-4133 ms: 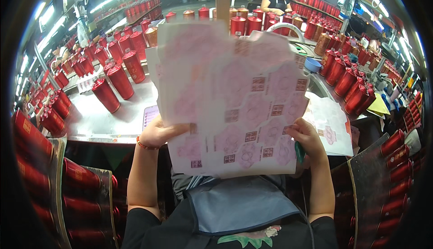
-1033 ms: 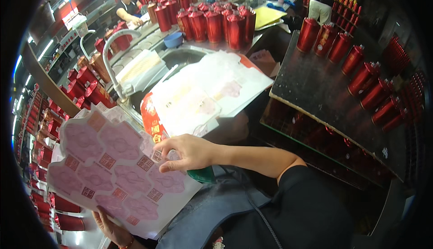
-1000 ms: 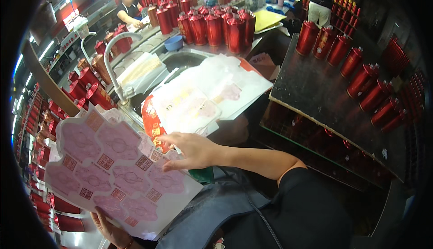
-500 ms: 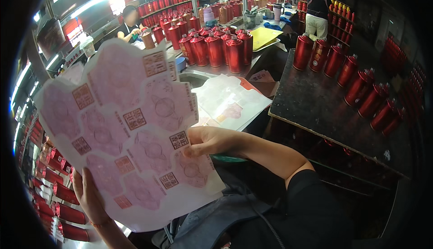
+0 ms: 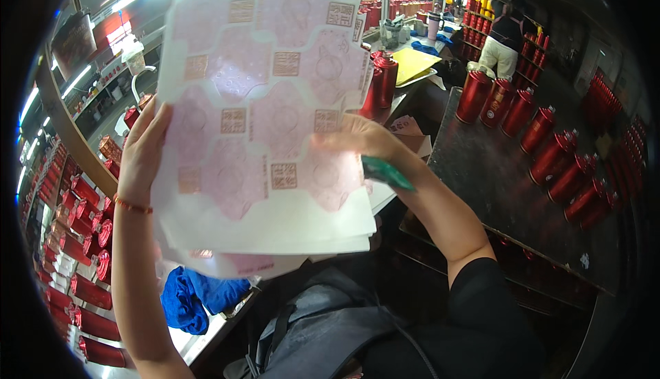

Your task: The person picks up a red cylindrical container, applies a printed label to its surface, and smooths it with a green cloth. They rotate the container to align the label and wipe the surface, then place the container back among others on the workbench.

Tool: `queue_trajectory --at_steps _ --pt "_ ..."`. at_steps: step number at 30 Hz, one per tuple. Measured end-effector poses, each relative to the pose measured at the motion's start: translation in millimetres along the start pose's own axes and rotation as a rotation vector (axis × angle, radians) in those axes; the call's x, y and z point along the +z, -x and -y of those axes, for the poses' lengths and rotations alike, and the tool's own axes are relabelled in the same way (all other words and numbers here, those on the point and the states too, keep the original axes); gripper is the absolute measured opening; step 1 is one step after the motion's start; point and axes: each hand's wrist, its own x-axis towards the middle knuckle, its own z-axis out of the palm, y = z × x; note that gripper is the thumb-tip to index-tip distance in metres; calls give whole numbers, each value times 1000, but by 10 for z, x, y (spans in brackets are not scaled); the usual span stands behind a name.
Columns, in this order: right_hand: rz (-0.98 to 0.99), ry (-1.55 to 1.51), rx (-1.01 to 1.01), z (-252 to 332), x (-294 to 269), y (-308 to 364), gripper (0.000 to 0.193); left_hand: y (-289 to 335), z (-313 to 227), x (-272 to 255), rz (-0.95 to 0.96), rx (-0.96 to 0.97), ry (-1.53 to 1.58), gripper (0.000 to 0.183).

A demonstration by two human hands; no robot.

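Observation:
I hold a small stack of decal sheets (image 5: 330,224), white with pale pink printed shapes and brownish square seals, raised upright before me. My left hand (image 5: 146,149) grips the stack's left edge, with the thumb on the front and the fingers partly hidden behind. On the right edge, my right hand (image 5: 361,137) has its thumb over the front; its fingers are behind and slightly blurred. The lower edges of the sheets are fanned apart. A glossy green thing (image 5: 386,173) shows beside my right wrist; I cannot make out what it is.
A black table (image 5: 474,173) at the right carries a row of red metallic bottles (image 5: 536,129). More red bottles (image 5: 93,290) stand at the left. A blue cloth (image 5: 196,298) lies below the sheets. A yellow sheet (image 5: 414,64) lies beyond; a person (image 5: 502,39) stands at the back.
The sheets have been lifted and shifted right, and are turned more upright. Both hands rose with them. The blue cloth has come into view; the far bottles are now mostly covered.

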Motion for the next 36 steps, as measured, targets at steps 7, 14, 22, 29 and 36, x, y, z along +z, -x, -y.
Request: queue_trajectory --at_steps 7,14,22,29,36 --pt "-321 519 145 -167 -464 -257 100 -377 262 42 8 92 212 47" --pt "-257 182 -12 -31 -619 -387 64 -697 -47 253 -158 211 85 47" --pt "-292 12 -74 205 -346 -314 44 -1097 -167 -306 -49 586 -813 46" --pt "-364 -74 -146 277 -398 -366 38 -1348 -179 248 73 361 -574 70" --pt "-583 -93 -138 502 -1368 -1070 37 -1725 -611 -253 -438 550 -535 47"
